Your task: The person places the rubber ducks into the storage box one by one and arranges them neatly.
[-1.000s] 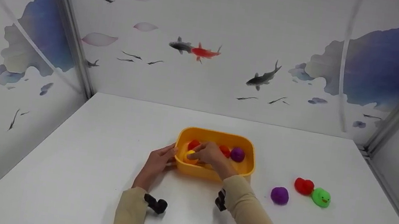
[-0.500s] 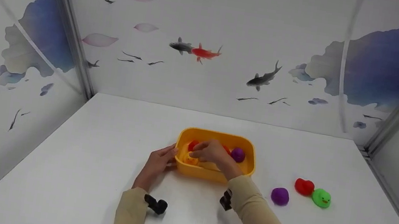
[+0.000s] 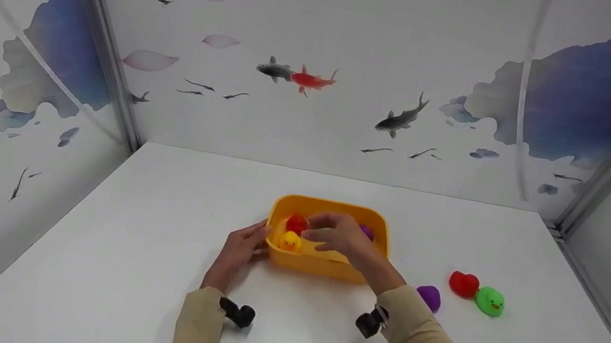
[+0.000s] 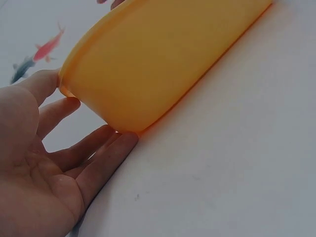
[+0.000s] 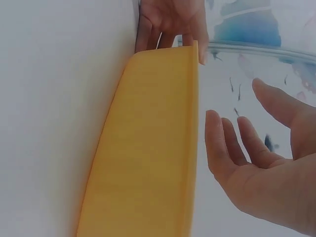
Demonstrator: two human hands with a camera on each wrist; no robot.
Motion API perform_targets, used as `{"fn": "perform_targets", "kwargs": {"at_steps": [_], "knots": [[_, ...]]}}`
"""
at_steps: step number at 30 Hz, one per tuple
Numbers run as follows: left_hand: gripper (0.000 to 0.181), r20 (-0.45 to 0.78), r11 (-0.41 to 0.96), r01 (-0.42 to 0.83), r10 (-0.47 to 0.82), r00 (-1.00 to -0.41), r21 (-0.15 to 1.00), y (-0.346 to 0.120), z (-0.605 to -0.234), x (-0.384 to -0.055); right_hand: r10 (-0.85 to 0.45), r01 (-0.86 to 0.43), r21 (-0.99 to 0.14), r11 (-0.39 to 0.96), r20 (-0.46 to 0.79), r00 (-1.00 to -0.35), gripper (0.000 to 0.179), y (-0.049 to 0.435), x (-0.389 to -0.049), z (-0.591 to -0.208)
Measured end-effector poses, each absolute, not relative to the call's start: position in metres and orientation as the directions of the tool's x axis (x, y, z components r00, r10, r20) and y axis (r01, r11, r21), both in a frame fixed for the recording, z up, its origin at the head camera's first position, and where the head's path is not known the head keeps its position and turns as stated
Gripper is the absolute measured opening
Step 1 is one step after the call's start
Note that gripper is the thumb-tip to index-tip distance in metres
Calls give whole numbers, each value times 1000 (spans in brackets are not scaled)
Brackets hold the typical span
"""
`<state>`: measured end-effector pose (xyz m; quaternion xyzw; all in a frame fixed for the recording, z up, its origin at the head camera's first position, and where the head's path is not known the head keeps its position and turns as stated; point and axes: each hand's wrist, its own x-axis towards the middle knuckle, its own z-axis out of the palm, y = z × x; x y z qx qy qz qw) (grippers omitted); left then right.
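A yellow-orange plastic basin (image 3: 322, 266) stands on the white table. My left hand (image 3: 239, 249) rests against its left end; in the left wrist view the fingers (image 4: 111, 158) touch the outer wall and the fingertips reach its rim and base. My right hand (image 3: 341, 237) is over the basin with fingers spread and nothing between them, also seen beside the rim in the right wrist view. Inside the basin, a yellow rubber duck (image 3: 290, 242) sits at the near left and a red toy (image 3: 296, 223) behind it. A purple toy (image 3: 367, 231) at the right is partly hidden by the right hand.
On the table to the right of the basin lie a purple toy (image 3: 429, 297), partly behind the right sleeve, a red toy (image 3: 464, 284) and a green rubber duck (image 3: 490, 301). White walls (image 3: 340, 140) printed with fish surround the table at the back and sides.
The right hand has let go of the yellow duck, which now sits in the basin. It has risen and moved right with its fingers spreading. The left hand has stayed at the basin's end.
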<state>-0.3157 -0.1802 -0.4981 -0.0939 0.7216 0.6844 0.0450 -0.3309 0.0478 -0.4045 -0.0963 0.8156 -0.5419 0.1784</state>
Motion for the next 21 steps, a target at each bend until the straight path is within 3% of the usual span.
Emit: {"fn": "perform_targets", "kwargs": {"at_steps": [7, 14, 21], "knots": [[54, -168, 62, -173, -77, -983, 983, -178, -499, -316, -397, 10, -950, 313, -140, -907, 50, 89, -321, -393], [52, -160, 25, -162, -78, -984, 986, -178, -500, -318, -367, 48, -956, 289, -157, -917, 68, 125, -311, -388], [52, -170, 26, -173, -85, -982, 985, -178, -501, -318, -337, 52, -951, 306, -159, -928, 58, 155, -301, -397]]}}
